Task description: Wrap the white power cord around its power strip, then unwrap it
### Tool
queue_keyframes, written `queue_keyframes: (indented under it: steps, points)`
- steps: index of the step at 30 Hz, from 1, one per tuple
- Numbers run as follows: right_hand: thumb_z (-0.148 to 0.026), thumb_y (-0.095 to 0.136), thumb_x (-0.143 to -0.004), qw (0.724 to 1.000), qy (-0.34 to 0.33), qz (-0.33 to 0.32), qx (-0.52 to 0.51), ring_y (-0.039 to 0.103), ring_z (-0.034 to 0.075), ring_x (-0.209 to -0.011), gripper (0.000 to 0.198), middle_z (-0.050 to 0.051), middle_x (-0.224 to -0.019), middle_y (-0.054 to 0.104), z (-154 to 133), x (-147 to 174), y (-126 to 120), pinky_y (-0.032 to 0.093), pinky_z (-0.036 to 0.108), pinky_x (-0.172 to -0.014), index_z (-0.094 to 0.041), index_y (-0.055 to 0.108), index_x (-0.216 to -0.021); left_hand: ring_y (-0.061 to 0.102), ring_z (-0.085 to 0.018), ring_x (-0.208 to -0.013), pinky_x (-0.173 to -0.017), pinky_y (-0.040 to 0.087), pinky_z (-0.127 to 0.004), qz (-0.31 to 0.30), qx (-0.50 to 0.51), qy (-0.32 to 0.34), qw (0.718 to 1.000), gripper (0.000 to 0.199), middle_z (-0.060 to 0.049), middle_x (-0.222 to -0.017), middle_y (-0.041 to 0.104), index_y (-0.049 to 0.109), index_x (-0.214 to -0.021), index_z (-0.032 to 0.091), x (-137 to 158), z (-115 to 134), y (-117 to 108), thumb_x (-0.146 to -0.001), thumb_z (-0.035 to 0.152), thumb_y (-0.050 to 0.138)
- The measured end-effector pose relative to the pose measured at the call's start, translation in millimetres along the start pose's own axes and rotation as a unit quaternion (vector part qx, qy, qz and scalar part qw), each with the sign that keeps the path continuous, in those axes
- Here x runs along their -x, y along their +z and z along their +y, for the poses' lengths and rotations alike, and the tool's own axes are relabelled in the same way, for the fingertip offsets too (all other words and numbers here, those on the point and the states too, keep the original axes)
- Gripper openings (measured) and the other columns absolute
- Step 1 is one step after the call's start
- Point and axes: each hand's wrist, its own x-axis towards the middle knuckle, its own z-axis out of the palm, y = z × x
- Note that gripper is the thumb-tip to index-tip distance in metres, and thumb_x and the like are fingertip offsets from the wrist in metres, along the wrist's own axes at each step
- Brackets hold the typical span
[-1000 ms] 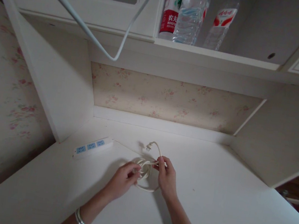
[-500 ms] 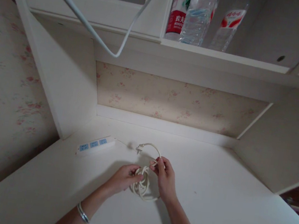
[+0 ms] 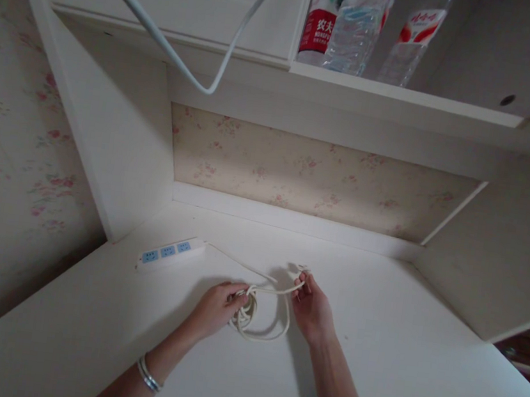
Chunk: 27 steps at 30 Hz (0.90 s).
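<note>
My left hand is closed around a bundled coil of cream power cord, low over the white desk. To its right, my right hand pinches the cord's plug end, with the pale plug sticking up past the fingertips, partly hidden and blurred. A stretch of cord runs between both hands, and a loose loop hangs beneath it. Farther left lies a white power strip with blue socket faces, its thin cord trailing right across the desk behind my hands.
The white desktop is bounded by a back ledge and side panels. Above hangs a shelf holding a red-labelled bottle and clear plastic bottles. A bent white rod or cable juts down at upper left.
My right hand has moved right and slid to the plug end. The plug has swung from left of that hand to above its fingertips. The left hand stays on the coil.
</note>
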Motion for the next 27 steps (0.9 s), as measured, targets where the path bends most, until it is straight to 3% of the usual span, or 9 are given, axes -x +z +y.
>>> queue_keyframes:
  steps: [5, 11, 14, 18, 23, 27]
  points:
    - [-0.021, 0.067, -0.077, 0.994, -0.084, 0.069, 0.024, 0.061, 0.007, -0.063, 0.006, -0.004, -0.069, 0.062, -9.3, -11.1, -19.0, 0.049, 0.013, -0.049, -0.019, 0.061, -0.078, 0.062, -0.018, -0.079, -0.073, 0.047, -0.027, 0.059, -0.052, 0.004, 0.997, 0.035, -0.008, -0.096, 0.069, 0.068, -0.108, 0.021, -2.3, -8.5, -2.5, -0.082, 0.038, 0.051]
    - [-0.029, 0.074, -0.071, 0.987, -0.118, 0.042, 0.105, 0.065, 0.015, -0.085, 0.021, 0.0, -0.088, 0.067, 11.8, -3.6, -10.8, 0.057, 0.027, -0.07, -0.021, 0.058, -0.083, 0.05, -0.007, -0.04, -0.038, 0.038, -0.021, 0.056, -0.011, -0.048, 0.997, 0.044, -0.005, -0.089, 0.065, 0.061, -0.116, 0.02, -3.3, -15.0, -1.5, -0.083, 0.044, 0.046]
    - [-0.03, 0.073, -0.073, 0.989, -0.108, 0.021, 0.101, 0.065, 0.017, -0.092, 0.023, 0.003, -0.099, 0.068, 24.5, -1.2, -4.1, 0.056, 0.032, -0.079, -0.021, 0.057, -0.087, 0.048, -0.007, -0.035, -0.032, 0.034, -0.019, 0.057, 0.025, -0.076, 0.995, 0.044, -0.002, -0.077, 0.064, 0.06, -0.112, 0.018, -3.8, -11.5, -2.9, -0.081, 0.047, 0.047]
    - [-0.027, 0.069, -0.077, 0.995, -0.082, 0.017, 0.059, 0.066, 0.016, -0.092, 0.018, 0.004, -0.101, 0.068, 30.5, -2.6, -2.7, 0.056, 0.028, -0.078, -0.021, 0.056, -0.088, 0.048, -0.009, -0.034, -0.029, 0.029, -0.017, 0.044, 0.077, -0.133, 0.987, 0.041, 0.001, -0.059, 0.058, 0.06, -0.099, 0.015, -5.6, -7.2, -8.5, -0.08, 0.049, 0.047]
    - [-0.017, 0.063, -0.081, 0.999, -0.034, 0.036, -0.005, 0.068, 0.013, -0.082, 0.008, 0.001, -0.091, 0.07, 31.0, -2.5, -1.5, 0.058, 0.022, -0.07, -0.02, 0.057, -0.084, 0.051, -0.009, -0.037, -0.031, 0.03, -0.016, 0.005, 0.152, -0.156, 0.976, 0.036, 0.003, -0.058, 0.057, 0.057, -0.088, 0.016, -5.4, -7.0, -10.8, -0.076, 0.05, 0.053]
    - [-0.013, 0.062, -0.082, 0.999, 0.003, 0.022, -0.035, 0.068, 0.011, -0.079, 0.006, 0.001, -0.081, 0.069, 42.6, 5.7, 8.3, 0.058, 0.018, -0.066, -0.018, 0.058, -0.08, 0.049, -0.006, -0.038, -0.034, 0.032, -0.016, -0.034, 0.193, -0.149, 0.969, 0.042, 0.001, -0.071, 0.062, 0.055, -0.101, 0.018, -1.2, 3.0, -6.8, -0.075, 0.051, 0.056]
